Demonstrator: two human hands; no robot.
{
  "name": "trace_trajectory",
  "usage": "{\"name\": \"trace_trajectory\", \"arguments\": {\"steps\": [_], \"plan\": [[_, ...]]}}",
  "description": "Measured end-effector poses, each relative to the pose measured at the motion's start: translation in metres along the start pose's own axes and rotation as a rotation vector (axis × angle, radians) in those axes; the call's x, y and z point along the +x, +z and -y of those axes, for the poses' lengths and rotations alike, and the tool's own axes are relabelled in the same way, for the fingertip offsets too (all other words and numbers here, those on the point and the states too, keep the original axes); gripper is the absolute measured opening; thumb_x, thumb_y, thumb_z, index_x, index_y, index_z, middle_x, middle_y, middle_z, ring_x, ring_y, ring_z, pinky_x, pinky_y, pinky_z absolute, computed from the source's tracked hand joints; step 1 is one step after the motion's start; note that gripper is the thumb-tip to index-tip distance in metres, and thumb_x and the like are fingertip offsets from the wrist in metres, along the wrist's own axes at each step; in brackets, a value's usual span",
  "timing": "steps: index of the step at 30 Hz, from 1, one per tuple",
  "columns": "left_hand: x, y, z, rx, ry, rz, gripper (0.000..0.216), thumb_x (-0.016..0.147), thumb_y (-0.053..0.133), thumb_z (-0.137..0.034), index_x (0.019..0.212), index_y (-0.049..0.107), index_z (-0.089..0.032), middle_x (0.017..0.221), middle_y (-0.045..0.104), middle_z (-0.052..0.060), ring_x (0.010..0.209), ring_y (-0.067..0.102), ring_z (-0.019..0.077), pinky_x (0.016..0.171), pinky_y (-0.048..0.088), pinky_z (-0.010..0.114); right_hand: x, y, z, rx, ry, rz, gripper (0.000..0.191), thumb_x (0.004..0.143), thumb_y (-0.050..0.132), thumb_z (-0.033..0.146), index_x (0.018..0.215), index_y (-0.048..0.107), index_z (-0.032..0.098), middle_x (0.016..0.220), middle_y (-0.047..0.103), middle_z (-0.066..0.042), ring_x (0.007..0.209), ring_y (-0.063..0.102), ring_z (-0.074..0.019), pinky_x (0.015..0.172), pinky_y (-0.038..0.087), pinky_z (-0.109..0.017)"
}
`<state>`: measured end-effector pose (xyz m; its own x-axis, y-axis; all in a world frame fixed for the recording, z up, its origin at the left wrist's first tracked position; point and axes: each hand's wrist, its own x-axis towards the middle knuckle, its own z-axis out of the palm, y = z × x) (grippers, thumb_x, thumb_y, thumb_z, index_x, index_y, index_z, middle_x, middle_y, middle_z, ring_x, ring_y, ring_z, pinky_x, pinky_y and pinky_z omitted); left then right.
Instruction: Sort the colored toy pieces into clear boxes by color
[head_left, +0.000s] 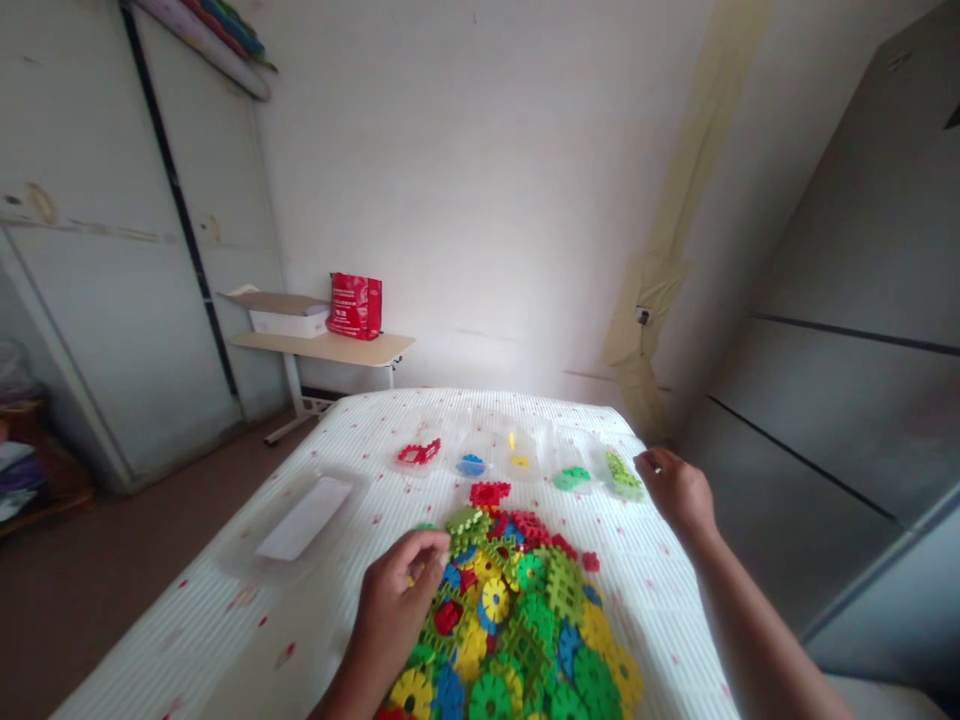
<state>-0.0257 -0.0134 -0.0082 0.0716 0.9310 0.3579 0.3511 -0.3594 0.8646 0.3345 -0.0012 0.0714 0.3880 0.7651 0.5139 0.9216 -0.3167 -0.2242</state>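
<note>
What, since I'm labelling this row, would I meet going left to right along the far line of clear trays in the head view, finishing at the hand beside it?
Red plastic, blue plastic, yellow plastic, green plastic, light-green plastic, right hand.

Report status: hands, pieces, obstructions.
Left hand at left edge of mixed building-piece pile. Right hand beside separate lime-green pieces. Clear plastic tray left of pile, apparently out of the way.

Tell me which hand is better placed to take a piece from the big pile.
Left, most likely. The left hand has its fingertips right at the left edge of the pile, while the right hand is off beyond its right side, beside the light-green pieces.
</note>
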Motion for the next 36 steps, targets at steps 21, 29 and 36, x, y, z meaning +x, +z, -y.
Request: {"name": "trace_trajectory", "arguments": {"steps": [21, 29, 36], "plan": [[0.017, -0.018, 0.034, 0.462, 0.081, -0.034, 0.024, 0.071, 0.051, -0.012, 0.085, 0.067, -0.022, 0.090, 0.069, 0.002, 0.091, 0.058, 0.0173, 0.088, 0.041, 0.032, -0.087, 0.073, 0.000, 0.268, -0.178, 0.113, 0.037, 0.079, 0.036, 0.047, 0.077, 0.063, 0.021, 0.080, 0.069, -0.005, 0.068, 0.064, -0.0177, 0.060, 0.044, -0.024], [0.022, -0.027, 0.047, 0.526, -0.096, -0.064, 0.034, 0.070, 0.043, 0.000, 0.087, 0.066, -0.017, 0.093, 0.068, 0.004, 0.096, 0.057, 0.0160, 0.090, 0.041, 0.029, -0.087, 0.077, -0.006, 0.301, -0.140, 0.132, 0.037, 0.079, 0.037, 0.048, 0.077, 0.063, 0.021, 0.080, 0.069, -0.005, 0.070, 0.063, -0.0182, 0.061, 0.044, -0.024], [0.022, -0.010, 0.045, 0.637, -0.015, 0.016, 0.036, 0.082, 0.040, -0.017, 0.113, 0.057, -0.022, 0.114, 0.062, 0.003, 0.108, 0.051, 0.0171, 0.097, 0.036, 0.032, -0.087, 0.073, -0.002, 0.303, -0.162, 0.159, 0.037, 0.079, 0.036, 0.047, 0.076, 0.063, 0.021, 0.076, 0.069, -0.005, 0.067, 0.062, -0.0178, 0.060, 0.043, -0.023]]}}
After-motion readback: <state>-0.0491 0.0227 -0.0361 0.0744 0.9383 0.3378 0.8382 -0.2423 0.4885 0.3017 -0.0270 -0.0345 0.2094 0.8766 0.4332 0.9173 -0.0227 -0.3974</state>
